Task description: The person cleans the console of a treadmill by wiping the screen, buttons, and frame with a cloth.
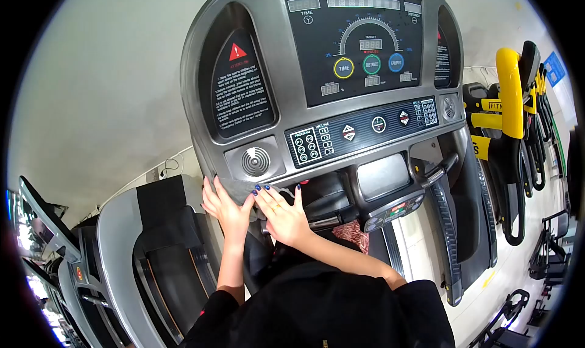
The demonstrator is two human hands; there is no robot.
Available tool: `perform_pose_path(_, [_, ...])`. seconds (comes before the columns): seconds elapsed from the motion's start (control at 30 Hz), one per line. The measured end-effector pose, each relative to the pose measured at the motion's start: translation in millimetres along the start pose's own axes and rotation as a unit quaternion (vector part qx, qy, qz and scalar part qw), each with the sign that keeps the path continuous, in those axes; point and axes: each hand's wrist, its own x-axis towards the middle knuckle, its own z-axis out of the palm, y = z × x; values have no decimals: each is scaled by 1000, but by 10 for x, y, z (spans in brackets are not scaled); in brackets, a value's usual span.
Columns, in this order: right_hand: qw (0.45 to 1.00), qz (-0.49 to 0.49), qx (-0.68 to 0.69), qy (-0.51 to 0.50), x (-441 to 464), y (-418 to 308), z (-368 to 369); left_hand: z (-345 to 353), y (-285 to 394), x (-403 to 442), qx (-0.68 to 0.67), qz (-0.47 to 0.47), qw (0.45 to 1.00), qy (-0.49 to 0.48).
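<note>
A grey cloth (242, 189) lies on the lower left edge of the treadmill console (280, 119), just under the round speaker grille (255, 160). My left hand (226, 211) rests over the cloth's left part, fingers stretched out and apart. Beside it, my right hand (281, 217) lies flat on the cloth with dark blue nails showing and a ring on one finger. The thumb of the left hand comes close to the right fingertips. How much of the cloth is under the palms is hidden.
A small panel with a blank screen (382, 177) juts out right of my hands. Another treadmill (167, 226) stands at left. Black and yellow gym machines (510, 98) line the right side. A patterned red cloth (351, 233) shows below the console.
</note>
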Motion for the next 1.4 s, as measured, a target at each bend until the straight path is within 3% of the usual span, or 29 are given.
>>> perform_pose_path(0.2, [998, 25, -53, 12, -37, 75, 22, 47, 197, 78, 18, -30, 999, 21])
perform_pose_path(0.37, [998, 49, -29, 17, -70, 133, 34, 82, 376, 96, 13, -2, 998, 55])
perform_pose_path(0.5, [995, 61, -27, 80, -81, 147, -1, 115, 453, 131, 23, 48, 995, 82])
perform_pose_path(0.57, [981, 3, 96, 169, -97, 165, -26, 122, 460, 126, 36, 82, 991, 95])
perform_pose_path(0.6, [981, 5, 95, 169, -116, 167, -24, 125, 460, 122, 25, 84, 991, 99])
perform_pose_path(0.7, [974, 110, 199, 12, -123, 214, 62, 147, 466, 87, 18, 81, 992, 96])
perform_pose_path(0.77, [958, 169, 231, -17, -75, 295, 154, 240, 408, 22, 9, 87, 993, 85])
perform_pose_path(0.83, [970, 146, 192, 31, -35, 420, 260, 240, 475, -62, -9, 107, 990, 92])
perform_pose_path(0.97, [974, 105, 197, 40, -44, 597, 325, 215, 534, -268, -59, 164, 982, 74])
perform_pose_path(1.03, [970, 107, 216, 38, -76, 626, 309, 211, 479, -368, -166, 211, 962, -41])
perform_pose_path(1.13, [968, 126, 217, 21, -87, 658, 292, 227, 473, -471, -268, 90, 949, -140])
perform_pose_path(1.23, [967, 84, 218, 102, -72, 672, 278, 261, 386, -391, -300, 50, 943, -132])
perform_pose_path(1.4, [946, 95, 277, 138, -37, 670, 116, 282, 276, -249, -346, 42, 920, -180])
